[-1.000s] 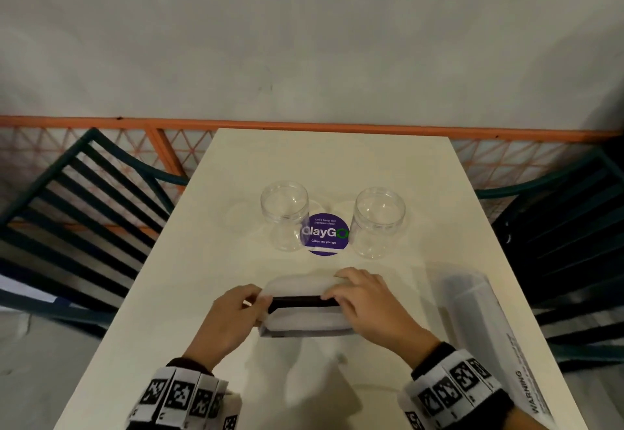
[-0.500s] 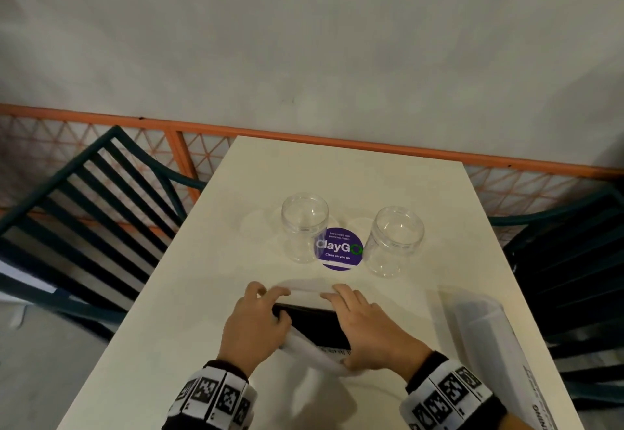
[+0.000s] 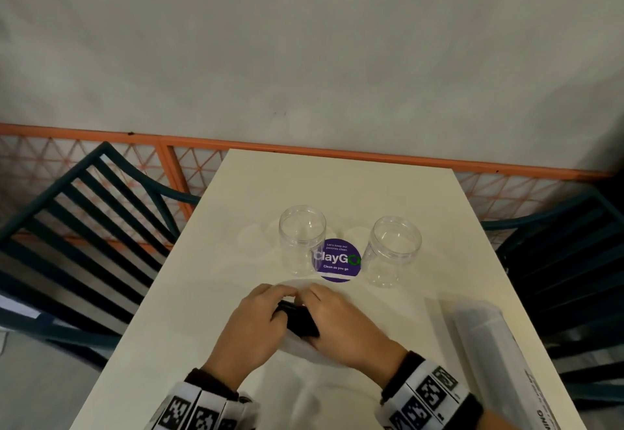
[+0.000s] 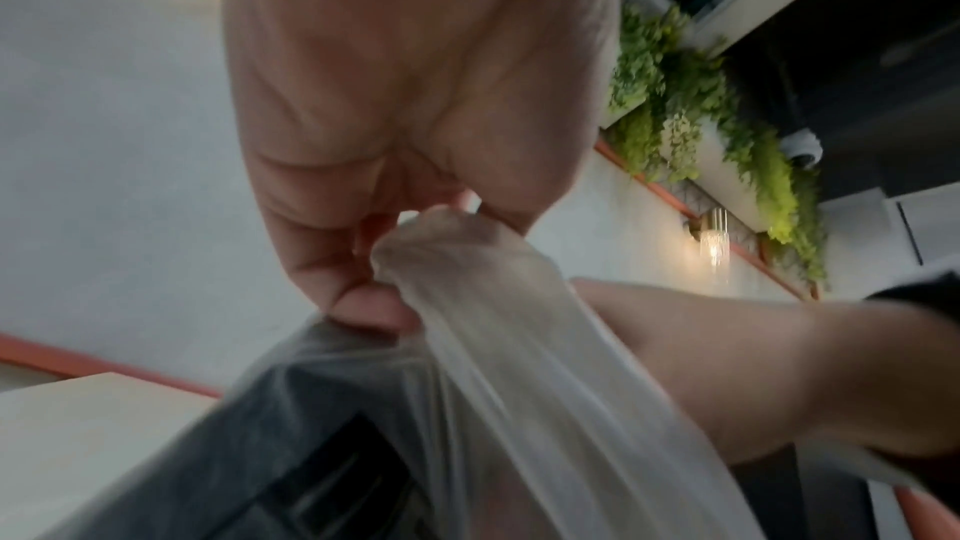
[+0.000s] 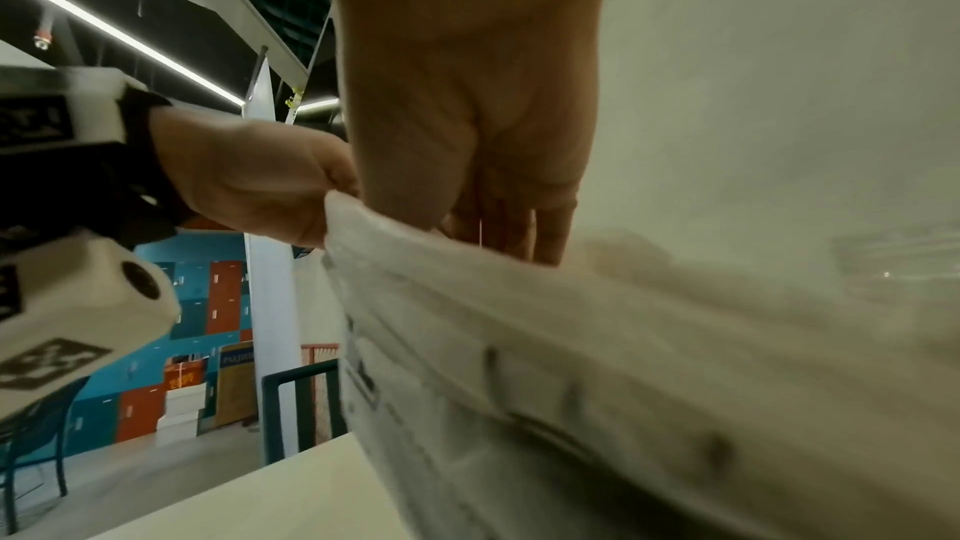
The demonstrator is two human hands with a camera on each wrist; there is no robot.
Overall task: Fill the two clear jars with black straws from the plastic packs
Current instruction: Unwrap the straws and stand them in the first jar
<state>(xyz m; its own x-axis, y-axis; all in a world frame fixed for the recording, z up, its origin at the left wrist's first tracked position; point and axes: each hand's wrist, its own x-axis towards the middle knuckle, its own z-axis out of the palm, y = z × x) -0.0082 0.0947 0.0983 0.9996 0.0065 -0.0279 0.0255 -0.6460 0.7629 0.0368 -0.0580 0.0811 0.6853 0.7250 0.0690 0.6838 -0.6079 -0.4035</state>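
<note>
Head view: white table (image 3: 209,294) across lower centre of frame, near end at bottom edge.
Wrists: banded with black-and-white marker cuffs, bottom edge of frame, either side of centre.
Left hand (image 3: 251,323): lower centre, fingers curled, pinching far end of pack (image 3: 299,345); in left wrist view, thumb and fingertips (image 4: 364,302) bunched on a twisted fold of clear film (image 4: 467,282).
Right hand (image 3: 341,323): just right of left hand, knuckles nearly touching it, fingers curled on same end of pack; in right wrist view, thumb pressed on rim of film (image 5: 364,228), fingers behind it.
Pack: between both hands, raised at far end, pale film trailing toward bottom of frame.
Straws (image 3: 299,320): black bundle inside pack, showing in gap between hands; in left wrist view, dark mass under film, lower left (image 4: 291,446).
Second pack (image 3: 489,345): flat on table, lower right of frame, well apart from hands; printed warning text near bottom edge.
Sticker (image 3: 337,261): round, purple, "ClayGo", on table beyond hands, centre of frame.
Left jar (image 3: 301,239): clear, upright, open-topped, touching left edge of sticker as seen; no straws inside.
Right jar (image 3: 393,249): clear, upright, open-topped, just right of sticker; no straws inside.
Chairs: dark green slatted, mid-left (image 3: 84,227) and mid-right (image 3: 567,261) edges.
Rail (image 3: 337,154): orange, past far table edge, grey wall above.
</note>
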